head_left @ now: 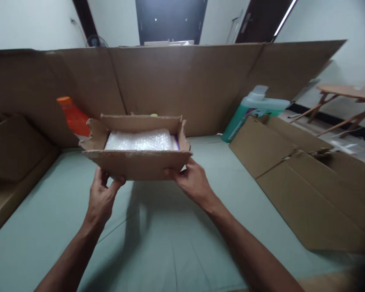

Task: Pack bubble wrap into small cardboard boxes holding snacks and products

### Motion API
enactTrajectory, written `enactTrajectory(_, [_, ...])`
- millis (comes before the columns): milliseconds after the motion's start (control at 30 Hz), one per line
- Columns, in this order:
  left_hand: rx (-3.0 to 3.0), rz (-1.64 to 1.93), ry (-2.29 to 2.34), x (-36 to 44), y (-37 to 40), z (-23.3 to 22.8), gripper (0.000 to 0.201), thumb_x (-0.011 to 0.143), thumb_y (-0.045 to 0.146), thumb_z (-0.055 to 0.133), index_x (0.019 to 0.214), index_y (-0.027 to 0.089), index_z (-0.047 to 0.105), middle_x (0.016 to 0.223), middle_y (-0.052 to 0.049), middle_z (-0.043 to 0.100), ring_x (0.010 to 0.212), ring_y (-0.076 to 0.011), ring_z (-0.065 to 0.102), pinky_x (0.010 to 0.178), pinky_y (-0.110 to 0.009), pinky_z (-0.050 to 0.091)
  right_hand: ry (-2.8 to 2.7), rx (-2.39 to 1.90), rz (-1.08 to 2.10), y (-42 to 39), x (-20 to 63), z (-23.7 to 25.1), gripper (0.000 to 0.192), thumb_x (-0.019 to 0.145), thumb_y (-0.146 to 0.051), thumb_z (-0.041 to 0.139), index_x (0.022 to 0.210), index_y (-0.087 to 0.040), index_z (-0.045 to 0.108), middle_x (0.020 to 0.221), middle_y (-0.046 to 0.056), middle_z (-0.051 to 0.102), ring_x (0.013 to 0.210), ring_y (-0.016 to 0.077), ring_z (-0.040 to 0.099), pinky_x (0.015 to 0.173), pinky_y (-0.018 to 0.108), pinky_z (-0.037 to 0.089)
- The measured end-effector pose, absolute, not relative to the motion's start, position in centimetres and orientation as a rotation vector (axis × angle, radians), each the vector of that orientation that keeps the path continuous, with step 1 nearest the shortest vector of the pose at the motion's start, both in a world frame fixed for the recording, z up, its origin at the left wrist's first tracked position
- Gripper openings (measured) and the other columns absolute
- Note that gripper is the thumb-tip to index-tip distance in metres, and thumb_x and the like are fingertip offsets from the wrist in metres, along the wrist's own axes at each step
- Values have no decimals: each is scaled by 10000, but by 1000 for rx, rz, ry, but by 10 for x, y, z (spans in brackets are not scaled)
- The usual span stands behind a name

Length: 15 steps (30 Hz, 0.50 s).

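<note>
Gripped by left hand (101,198) and right hand (194,181) at lower corners: one open cardboard box (136,165), bubble wrap (140,140) inside, raised above pale-green cloth (246,190).

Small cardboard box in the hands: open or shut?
Open: the small cardboard box has no flap across its top, and bubble wrap shows inside.
</note>
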<state>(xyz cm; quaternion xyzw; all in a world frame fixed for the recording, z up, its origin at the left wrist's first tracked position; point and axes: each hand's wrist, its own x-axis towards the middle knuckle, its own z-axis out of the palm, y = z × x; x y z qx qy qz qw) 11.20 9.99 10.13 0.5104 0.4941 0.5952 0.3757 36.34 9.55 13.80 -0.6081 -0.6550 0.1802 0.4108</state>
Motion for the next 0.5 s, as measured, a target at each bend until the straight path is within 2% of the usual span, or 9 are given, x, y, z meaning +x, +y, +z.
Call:
enactTrajectory(100, [1344, 1504, 1215, 117, 98, 107, 533, 775, 279, 749, 1272, 253, 559, 1209, -20, 625, 1143, -199, 564, 923, -288, 501, -1610, -1566, 451, 98, 369, 144, 355, 766, -502, 714, 941, -195, 677, 743, 35, 707, 570, 199, 624, 513, 299, 456])
enactTrajectory(167, [1334, 1446, 1211, 116, 90, 102, 536, 806, 274, 724, 1309, 258, 540, 1227, -25, 630, 1175, -197, 564, 946, -282, 493, -1582, -1594, 461, 98, 369, 140, 368, 751, -533, 717, 873, -190, 663, 724, 37, 700, 532, 186, 607, 500, 298, 449])
enactTrajectory(367, [1242, 1471, 1352, 82, 74, 81, 489, 804, 290, 751, 1258, 268, 569, 1217, -18, 632, 1155, -203, 572, 927, -288, 509, -1703, -1519, 459, 108, 333, 131, 332, 727, -428, 721, 979, -217, 669, 832, 26, 722, 661, 192, 631, 598, 300, 497])
enactTrajectory(500, [1304, 1372, 1237, 102, 89, 80, 459, 821, 291, 733, 1251, 266, 571, 1237, -18, 631, 1159, -199, 575, 960, -299, 490, -1585, -1687, 440, 99, 358, 127, 329, 714, -476, 730, 897, -212, 660, 745, 17, 693, 604, 188, 609, 575, 305, 483])
